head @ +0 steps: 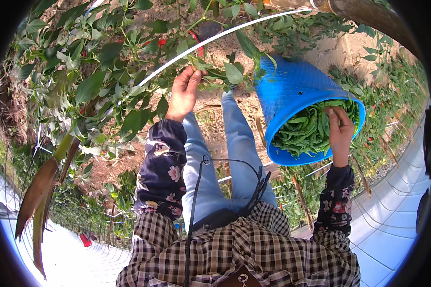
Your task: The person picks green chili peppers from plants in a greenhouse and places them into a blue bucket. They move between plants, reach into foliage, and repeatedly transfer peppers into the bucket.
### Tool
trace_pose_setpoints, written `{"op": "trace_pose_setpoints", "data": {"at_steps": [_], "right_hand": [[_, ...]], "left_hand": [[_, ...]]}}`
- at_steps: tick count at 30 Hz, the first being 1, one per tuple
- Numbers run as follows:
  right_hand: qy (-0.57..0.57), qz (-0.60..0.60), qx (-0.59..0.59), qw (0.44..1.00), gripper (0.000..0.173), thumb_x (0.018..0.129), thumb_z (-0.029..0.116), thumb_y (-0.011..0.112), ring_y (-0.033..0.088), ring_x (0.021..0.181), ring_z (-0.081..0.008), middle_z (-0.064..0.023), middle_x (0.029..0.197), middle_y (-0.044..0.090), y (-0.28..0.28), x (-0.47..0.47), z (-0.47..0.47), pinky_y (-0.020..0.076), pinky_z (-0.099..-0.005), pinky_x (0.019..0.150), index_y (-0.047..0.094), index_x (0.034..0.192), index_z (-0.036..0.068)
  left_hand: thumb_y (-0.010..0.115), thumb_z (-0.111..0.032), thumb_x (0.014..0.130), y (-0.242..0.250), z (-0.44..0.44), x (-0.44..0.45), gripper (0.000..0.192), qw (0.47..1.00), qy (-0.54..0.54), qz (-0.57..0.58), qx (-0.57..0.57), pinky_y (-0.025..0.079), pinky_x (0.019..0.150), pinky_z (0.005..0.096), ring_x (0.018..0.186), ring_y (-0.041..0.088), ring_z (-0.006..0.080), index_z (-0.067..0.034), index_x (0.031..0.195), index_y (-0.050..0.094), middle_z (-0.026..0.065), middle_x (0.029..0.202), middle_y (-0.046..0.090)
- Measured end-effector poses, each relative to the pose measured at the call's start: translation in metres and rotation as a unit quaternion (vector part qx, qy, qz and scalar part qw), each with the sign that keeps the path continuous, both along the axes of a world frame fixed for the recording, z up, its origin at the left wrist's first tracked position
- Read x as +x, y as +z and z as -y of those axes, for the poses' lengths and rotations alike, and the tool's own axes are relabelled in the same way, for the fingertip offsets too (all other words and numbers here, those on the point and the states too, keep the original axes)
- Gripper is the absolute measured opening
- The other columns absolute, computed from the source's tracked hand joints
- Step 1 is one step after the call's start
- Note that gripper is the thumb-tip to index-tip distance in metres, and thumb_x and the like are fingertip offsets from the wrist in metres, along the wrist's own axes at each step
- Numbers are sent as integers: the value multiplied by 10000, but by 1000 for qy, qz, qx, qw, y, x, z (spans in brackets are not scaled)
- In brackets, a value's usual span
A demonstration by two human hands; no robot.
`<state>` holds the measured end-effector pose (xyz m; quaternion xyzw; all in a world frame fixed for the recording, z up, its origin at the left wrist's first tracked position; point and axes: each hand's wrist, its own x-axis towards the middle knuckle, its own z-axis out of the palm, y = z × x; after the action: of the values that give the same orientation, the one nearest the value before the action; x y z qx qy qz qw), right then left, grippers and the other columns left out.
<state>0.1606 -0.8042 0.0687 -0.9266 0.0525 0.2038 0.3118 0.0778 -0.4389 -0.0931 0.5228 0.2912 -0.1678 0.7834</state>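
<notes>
My left hand (184,92) pinches a leafy stem of a pepper plant (215,73) between thumb and fingers. To the right, a blue plastic basket (292,84) tilts with its mouth towards me. Long green peppers (305,131) fill much of it. My right hand (341,125) reaches over the rim, its bent fingertips at the peppers near the far side of the mouth. Whether those fingers grip a pepper is hidden by the hand itself.
A white cord (222,36) stretches across the plants just beyond my left hand. Dense pepper foliage (93,82) covers the left side. A thick wooden pole (370,18) crosses the upper right. Red ties (197,45) hang among the stems. Wooden stakes (301,201) stand along the row.
</notes>
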Motion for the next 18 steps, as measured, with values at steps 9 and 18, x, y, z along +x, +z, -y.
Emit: {"op": "trace_pose_setpoints", "data": {"at_steps": [9,18], "right_hand": [[220,-57,12,974,222,746,66,668,545,987,-306,-98,1085,613,-143,13,-113,433,-392,913,680,965,33],[188,-227,162,942,174,762,147,726,553,1016,-282,-108,1050,634,-119,-6,-113,420,-394,928,690,898,44]], "left_hand": [[479,-150,997,5,2,4,197,1000,9,12,17,435,812,237,851,529,80,-4,1018,610,-1,926,617],[455,-221,1004,3,9,3,218,998,-14,41,37,482,715,245,843,587,95,-62,1074,587,30,956,661]]}}
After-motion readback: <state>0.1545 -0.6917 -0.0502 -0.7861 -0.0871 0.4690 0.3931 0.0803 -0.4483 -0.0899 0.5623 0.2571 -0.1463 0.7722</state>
